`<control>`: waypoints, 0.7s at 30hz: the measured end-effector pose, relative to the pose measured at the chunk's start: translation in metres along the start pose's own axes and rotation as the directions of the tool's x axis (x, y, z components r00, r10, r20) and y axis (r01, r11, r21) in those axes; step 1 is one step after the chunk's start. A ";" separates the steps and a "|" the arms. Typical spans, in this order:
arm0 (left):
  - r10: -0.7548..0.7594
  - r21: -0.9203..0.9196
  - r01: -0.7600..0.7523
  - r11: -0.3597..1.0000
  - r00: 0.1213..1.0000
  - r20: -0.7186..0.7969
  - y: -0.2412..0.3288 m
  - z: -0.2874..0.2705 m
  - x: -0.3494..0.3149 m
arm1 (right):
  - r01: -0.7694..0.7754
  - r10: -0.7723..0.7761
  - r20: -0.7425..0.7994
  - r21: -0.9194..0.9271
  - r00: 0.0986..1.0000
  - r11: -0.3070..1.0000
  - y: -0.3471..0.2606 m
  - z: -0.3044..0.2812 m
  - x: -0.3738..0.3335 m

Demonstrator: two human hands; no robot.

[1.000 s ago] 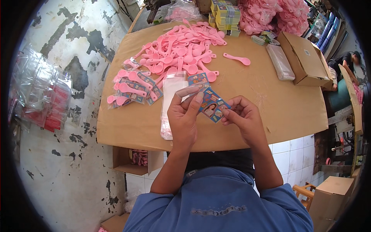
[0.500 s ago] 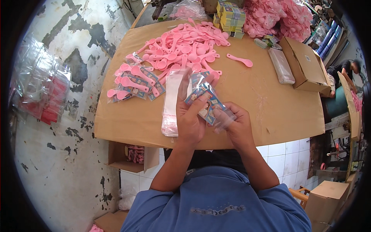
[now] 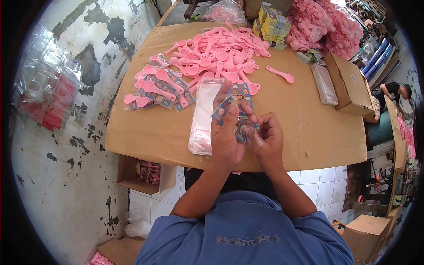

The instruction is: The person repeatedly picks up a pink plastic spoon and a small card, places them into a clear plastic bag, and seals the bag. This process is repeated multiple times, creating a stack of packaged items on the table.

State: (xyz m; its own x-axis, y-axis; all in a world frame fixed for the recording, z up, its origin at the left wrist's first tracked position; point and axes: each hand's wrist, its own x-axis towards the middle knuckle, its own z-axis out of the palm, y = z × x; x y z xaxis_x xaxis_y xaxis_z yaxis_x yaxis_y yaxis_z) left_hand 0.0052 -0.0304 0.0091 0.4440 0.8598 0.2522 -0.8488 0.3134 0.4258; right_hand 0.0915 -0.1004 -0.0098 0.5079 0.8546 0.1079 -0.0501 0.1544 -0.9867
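Note:
My left hand [image 3: 228, 143] is closed around blue printed cards [image 3: 242, 93], thumb across their face. At their lower right end, my right hand [image 3: 271, 139] pinches a clear plastic bag [image 3: 253, 134], which is bunched between its fingers. Whether the bag encloses the cards cannot be made out. Right beside the left hand lies a stack of clear, pink-edged plastic bags [image 3: 201, 132]. Beyond it spreads a heap of pink spoons [image 3: 221, 48]. To the left sits a pile of bagged sets [image 3: 161, 95], each showing a pink spoon with a blue card.
One loose pink spoon [image 3: 280, 74] lies right of the heap. Farther right are a cardboard box [image 3: 349, 84] and a clear-wrapped pack [image 3: 324, 84]. Yellow card bundles [image 3: 274, 26] and large bags of pink spoons [image 3: 309, 22] stand at the back. A person [image 3: 393, 92] is at far right.
Both hands have shifted slightly with the cards, and the view has tilted a little. The clear bag is bunched more tightly, with my right fingers curled closer around it.

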 end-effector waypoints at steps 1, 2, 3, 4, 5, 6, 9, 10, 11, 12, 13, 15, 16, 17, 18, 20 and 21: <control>-0.018 0.016 0.018 1.000 1.000 -0.013 0.000 -0.003 0.001 | 0.098 -0.101 -0.056 -0.056 0.993 0.994 -0.010 0.005 -0.002; -0.037 0.031 0.037 0.999 0.999 -0.026 0.001 -0.006 0.002 | 0.191 -0.204 -0.107 -0.118 0.973 0.974 -0.015 0.006 -0.002; -0.044 0.026 0.045 0.999 0.999 -0.020 0.002 -0.007 0.002 | 0.193 -0.208 -0.116 -0.124 0.971 0.973 -0.015 0.005 -0.001; -0.061 0.060 0.066 0.996 0.995 -0.084 0.003 -0.007 0.001 | 0.330 -0.360 -0.065 -0.279 0.931 0.902 -0.017 0.002 0.000; -0.076 0.094 0.091 0.991 0.986 -0.147 0.003 -0.007 0.001 | 0.451 -0.493 0.009 -0.419 0.870 0.788 -0.019 -0.002 0.002; -0.087 0.088 0.100 0.991 0.986 -0.139 0.004 -0.008 0.003 | 0.449 -0.497 0.000 -0.429 0.868 0.784 -0.021 -0.009 0.005; -0.092 -0.008 0.095 0.995 0.933 -0.349 0.008 -0.015 0.010 | 0.846 -0.725 0.490 -0.474 0.484 0.244 -0.032 -0.034 0.020; -0.093 -0.007 0.097 0.995 0.933 -0.347 0.012 -0.019 0.013 | 0.852 -0.706 0.521 -0.468 0.480 0.234 -0.039 -0.039 0.024; -0.032 0.009 0.037 0.999 0.935 -0.353 0.017 -0.023 0.016 | 0.858 -0.686 0.551 -0.462 0.475 0.223 -0.045 -0.046 0.030; 0.032 0.026 -0.024 0.999 0.933 -0.359 0.023 -0.026 0.018 | 0.772 -0.665 0.460 -0.565 0.589 0.292 -0.043 -0.055 0.046; 0.082 0.053 -0.068 0.996 0.934 -0.349 0.028 -0.027 0.020 | 0.666 -0.633 0.354 -0.654 0.689 0.358 -0.039 -0.066 0.068; 0.092 0.054 -0.078 0.995 0.936 -0.339 0.036 -0.027 0.018 | 0.539 -0.430 0.363 -0.729 0.827 0.421 -0.044 -0.080 0.124; 0.092 0.047 -0.080 0.996 0.941 -0.327 0.037 -0.026 0.020 | 0.518 -0.376 0.390 -0.783 0.840 0.344 -0.035 -0.091 0.153; 0.085 0.047 -0.074 0.996 0.946 -0.312 0.033 -0.023 0.020 | 0.492 -0.321 0.406 -0.831 0.856 0.260 -0.021 -0.102 0.179; 0.056 0.061 -0.038 0.997 0.941 -0.334 0.026 -0.020 0.018 | 0.483 -0.332 0.393 -0.837 0.858 0.258 -0.005 -0.112 0.198; 0.043 0.086 -0.013 0.996 0.932 -0.359 0.022 -0.018 0.013 | 0.552 -0.294 0.526 -0.834 0.798 0.009 0.016 -0.116 0.225; 0.049 0.092 -0.018 0.996 0.935 -0.351 0.021 -0.019 0.011 | 0.553 -0.300 0.525 -0.833 0.797 0.012 0.015 -0.119 0.237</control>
State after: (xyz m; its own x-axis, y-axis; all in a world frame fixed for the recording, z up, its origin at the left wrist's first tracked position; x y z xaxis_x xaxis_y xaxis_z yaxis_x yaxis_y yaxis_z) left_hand -0.0135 -0.0066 0.0044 0.2727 0.9609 -0.0477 -0.8266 0.2593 0.4996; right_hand 0.3141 0.0456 -0.0137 -0.0316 0.8948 0.4454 0.9967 0.0616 -0.0529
